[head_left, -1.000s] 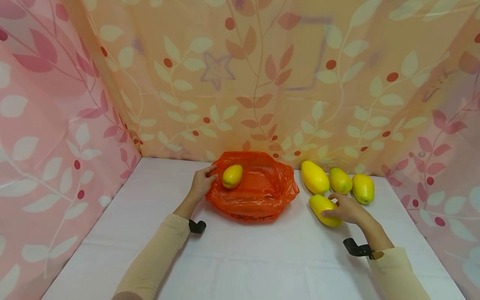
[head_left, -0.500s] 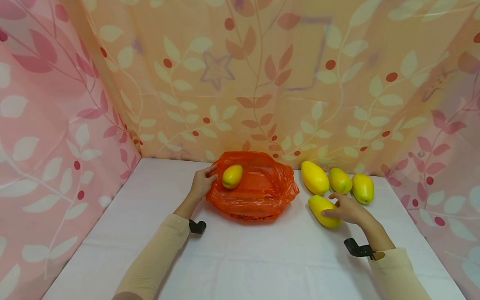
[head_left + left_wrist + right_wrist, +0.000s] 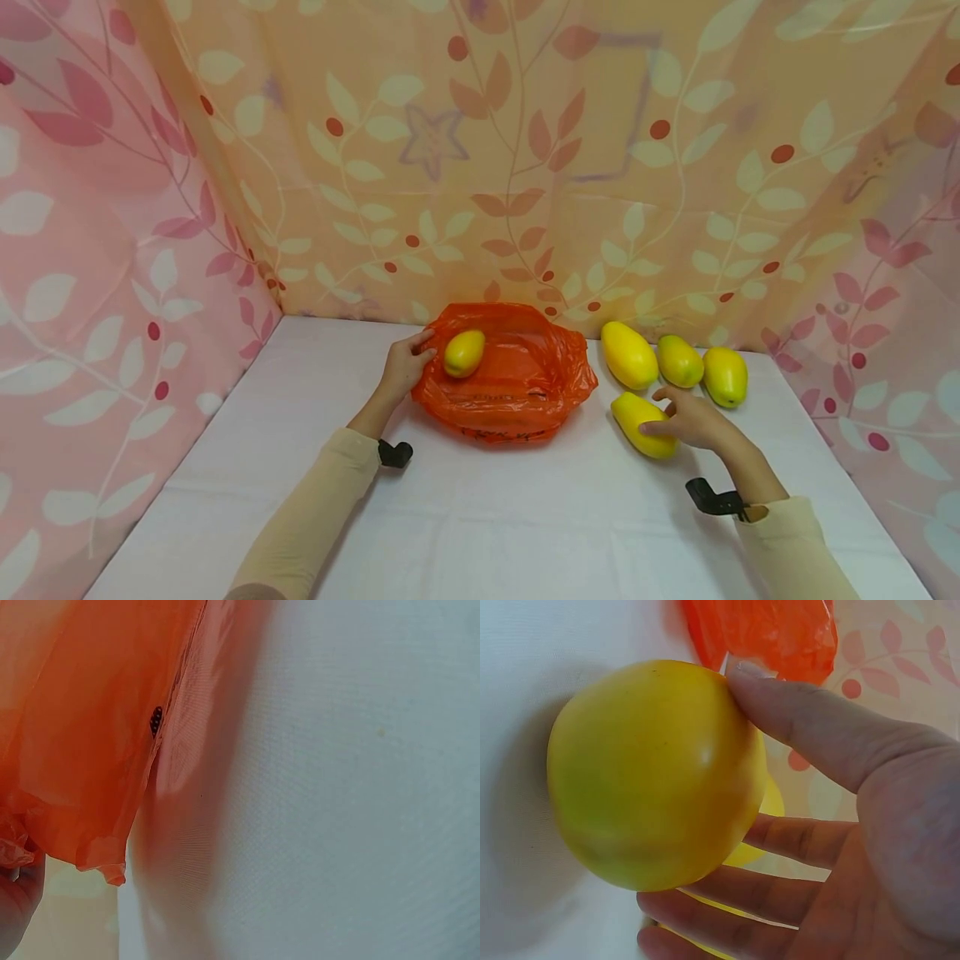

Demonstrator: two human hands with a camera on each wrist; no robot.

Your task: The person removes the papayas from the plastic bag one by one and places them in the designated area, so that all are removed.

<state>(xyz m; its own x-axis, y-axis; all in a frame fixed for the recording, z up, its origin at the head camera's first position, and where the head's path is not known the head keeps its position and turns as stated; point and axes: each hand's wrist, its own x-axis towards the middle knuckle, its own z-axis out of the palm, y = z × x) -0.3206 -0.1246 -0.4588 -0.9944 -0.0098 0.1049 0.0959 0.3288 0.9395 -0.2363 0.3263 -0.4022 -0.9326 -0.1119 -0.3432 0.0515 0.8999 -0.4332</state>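
Note:
A red-orange plastic bag (image 3: 510, 379) lies spread on the white table with its mouth open. A yellow mango (image 3: 464, 353) rests inside it at the left. My left hand (image 3: 405, 367) holds the left edge of the bag; in the left wrist view the bag hides most of that hand (image 3: 16, 900). To the right of the bag, my right hand (image 3: 693, 418) grips another yellow mango (image 3: 645, 425), thumb on one side and fingers on the other. The right wrist view shows the mango's yellow-green end (image 3: 656, 780) just off or on the table; I cannot tell which.
Behind the right hand lie a large yellow mango (image 3: 628, 356), a greenish one (image 3: 681, 362) and a yellow one (image 3: 725, 377). A leaf-patterned curtain (image 3: 480, 167) borders the table at the back and sides. Each wrist wears a black camera mount (image 3: 395, 454).
The mango in my right hand has shifted slightly left and toward the front, turning a little. My left hand and the bag have stayed in place.

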